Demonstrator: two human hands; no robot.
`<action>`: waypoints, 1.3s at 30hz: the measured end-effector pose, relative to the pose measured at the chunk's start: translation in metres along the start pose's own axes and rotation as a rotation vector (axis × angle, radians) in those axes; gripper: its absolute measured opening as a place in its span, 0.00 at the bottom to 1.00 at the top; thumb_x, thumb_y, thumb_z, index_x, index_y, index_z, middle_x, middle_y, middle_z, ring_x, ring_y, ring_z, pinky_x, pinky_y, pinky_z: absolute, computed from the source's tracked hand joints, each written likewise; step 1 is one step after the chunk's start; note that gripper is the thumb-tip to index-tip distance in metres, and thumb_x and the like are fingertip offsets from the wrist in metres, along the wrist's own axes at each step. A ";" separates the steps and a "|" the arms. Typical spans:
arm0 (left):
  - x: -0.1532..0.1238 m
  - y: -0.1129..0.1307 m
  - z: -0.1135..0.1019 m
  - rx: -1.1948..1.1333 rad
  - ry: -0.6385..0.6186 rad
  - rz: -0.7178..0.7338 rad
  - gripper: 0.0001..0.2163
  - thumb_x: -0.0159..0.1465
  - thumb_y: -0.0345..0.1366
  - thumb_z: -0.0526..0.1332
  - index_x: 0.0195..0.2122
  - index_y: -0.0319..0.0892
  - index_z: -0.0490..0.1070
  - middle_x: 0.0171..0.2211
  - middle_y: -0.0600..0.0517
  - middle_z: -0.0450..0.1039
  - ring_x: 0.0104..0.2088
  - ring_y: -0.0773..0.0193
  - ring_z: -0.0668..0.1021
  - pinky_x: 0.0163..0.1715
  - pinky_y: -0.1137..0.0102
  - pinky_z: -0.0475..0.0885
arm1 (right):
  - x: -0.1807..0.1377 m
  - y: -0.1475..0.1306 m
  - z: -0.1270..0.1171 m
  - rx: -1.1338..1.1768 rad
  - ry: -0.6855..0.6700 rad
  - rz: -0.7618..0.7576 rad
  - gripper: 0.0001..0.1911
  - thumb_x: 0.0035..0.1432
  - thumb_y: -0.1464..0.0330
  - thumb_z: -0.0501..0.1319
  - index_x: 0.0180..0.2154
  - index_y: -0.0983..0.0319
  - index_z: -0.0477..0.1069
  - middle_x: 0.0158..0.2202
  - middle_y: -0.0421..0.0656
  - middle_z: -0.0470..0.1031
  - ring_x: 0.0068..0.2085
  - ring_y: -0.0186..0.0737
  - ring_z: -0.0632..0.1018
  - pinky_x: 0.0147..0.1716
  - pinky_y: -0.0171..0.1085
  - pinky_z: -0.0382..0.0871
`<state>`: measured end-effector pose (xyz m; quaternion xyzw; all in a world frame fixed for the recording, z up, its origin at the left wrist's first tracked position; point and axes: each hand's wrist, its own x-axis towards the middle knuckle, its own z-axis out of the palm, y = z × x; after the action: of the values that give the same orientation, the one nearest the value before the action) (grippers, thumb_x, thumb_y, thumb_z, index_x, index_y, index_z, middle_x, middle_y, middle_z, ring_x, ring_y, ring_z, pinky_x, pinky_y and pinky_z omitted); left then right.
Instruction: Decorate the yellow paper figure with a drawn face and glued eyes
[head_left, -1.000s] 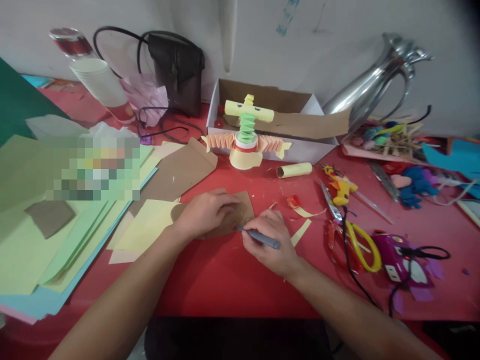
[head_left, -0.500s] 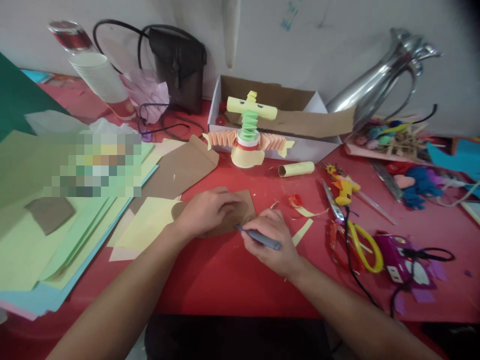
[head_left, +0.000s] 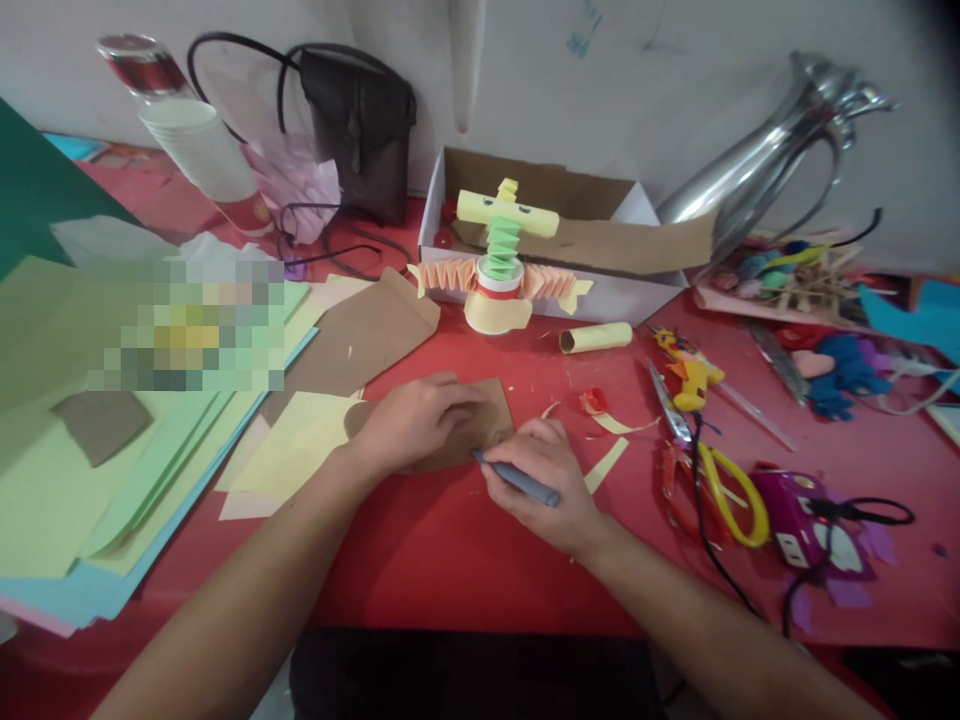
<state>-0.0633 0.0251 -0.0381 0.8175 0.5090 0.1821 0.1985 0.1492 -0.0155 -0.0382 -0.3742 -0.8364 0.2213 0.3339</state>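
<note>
My right hand (head_left: 544, 475) grips a grey-blue marker pen (head_left: 531, 484), whose tip rests at the lower right edge of a piece of brown card (head_left: 491, 405). My left hand (head_left: 412, 420) lies over the card's left part with fingers stretched out, pressing it on the red table. Part of the card is hidden beneath that hand. Beyond the hands stands a paper figure (head_left: 501, 250) with a green folded neck, orange folded arms and a cup body. A rolled yellow paper tube (head_left: 596, 338) lies right of it.
A stack of coloured paper (head_left: 180, 470) and brown cardboard (head_left: 352, 340) lie left. Right are scissors (head_left: 731, 500), a yellow glue gun (head_left: 690, 385) with a cable, and a purple power socket (head_left: 810, 520). A white box (head_left: 555, 280) and a steel jug (head_left: 750, 150) stand behind.
The view has shifted very slightly. Both hands, the card and the marker pen stay in nearly the same place.
</note>
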 end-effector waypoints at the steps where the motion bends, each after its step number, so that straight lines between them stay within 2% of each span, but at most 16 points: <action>1: 0.000 0.000 0.000 0.003 0.001 0.004 0.14 0.67 0.33 0.56 0.50 0.50 0.76 0.42 0.51 0.76 0.40 0.62 0.78 0.38 0.68 0.71 | 0.000 0.000 0.000 0.003 -0.004 -0.004 0.02 0.60 0.69 0.63 0.34 0.56 0.72 0.30 0.35 0.78 0.36 0.40 0.72 0.42 0.44 0.60; 5: 0.000 0.000 0.000 0.000 0.005 0.016 0.14 0.67 0.33 0.56 0.51 0.50 0.76 0.42 0.51 0.76 0.40 0.61 0.78 0.40 0.68 0.72 | 0.000 0.000 0.000 -0.004 0.037 0.025 0.03 0.60 0.69 0.62 0.33 0.56 0.71 0.30 0.35 0.79 0.35 0.40 0.72 0.41 0.44 0.61; 10: 0.000 0.001 0.000 -0.004 0.006 0.008 0.14 0.67 0.33 0.56 0.50 0.49 0.76 0.41 0.50 0.76 0.39 0.61 0.78 0.39 0.68 0.72 | 0.000 0.000 -0.001 0.008 -0.021 0.013 0.02 0.61 0.68 0.62 0.34 0.55 0.72 0.31 0.35 0.79 0.36 0.40 0.72 0.42 0.45 0.60; 14: 0.000 0.002 -0.001 0.002 -0.004 0.004 0.14 0.67 0.33 0.55 0.51 0.50 0.76 0.42 0.50 0.76 0.40 0.61 0.78 0.38 0.69 0.72 | 0.000 -0.001 -0.001 0.004 0.031 0.022 0.03 0.60 0.69 0.62 0.33 0.56 0.72 0.30 0.36 0.79 0.35 0.40 0.72 0.41 0.44 0.61; 18: 0.000 0.001 -0.001 0.007 -0.014 0.006 0.14 0.67 0.33 0.56 0.51 0.49 0.76 0.42 0.50 0.76 0.39 0.61 0.78 0.39 0.68 0.71 | 0.000 -0.001 -0.002 -0.002 -0.011 -0.008 0.02 0.59 0.69 0.62 0.33 0.56 0.72 0.29 0.35 0.78 0.35 0.40 0.72 0.42 0.45 0.61; 24: 0.000 0.000 0.000 0.015 -0.003 0.021 0.14 0.67 0.33 0.55 0.51 0.49 0.75 0.41 0.50 0.76 0.40 0.61 0.78 0.39 0.68 0.71 | -0.001 0.000 -0.003 -0.021 0.088 0.024 0.04 0.58 0.70 0.62 0.30 0.57 0.70 0.26 0.37 0.76 0.34 0.41 0.71 0.40 0.45 0.62; 34: 0.000 0.000 0.001 0.002 0.002 0.011 0.14 0.67 0.33 0.56 0.51 0.50 0.76 0.41 0.50 0.76 0.39 0.61 0.78 0.38 0.69 0.72 | -0.001 0.000 -0.001 -0.025 -0.025 0.002 0.02 0.60 0.69 0.62 0.34 0.55 0.71 0.30 0.35 0.79 0.36 0.40 0.72 0.42 0.45 0.60; 39: 0.001 0.000 0.001 0.001 -0.005 0.012 0.14 0.67 0.33 0.56 0.51 0.50 0.75 0.41 0.50 0.76 0.39 0.61 0.78 0.39 0.69 0.71 | -0.001 0.000 -0.001 -0.024 0.039 0.010 0.03 0.59 0.70 0.62 0.32 0.56 0.71 0.30 0.36 0.79 0.35 0.40 0.72 0.41 0.45 0.61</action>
<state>-0.0631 0.0259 -0.0387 0.8212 0.5036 0.1810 0.1980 0.1503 -0.0160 -0.0373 -0.3868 -0.8303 0.2057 0.3445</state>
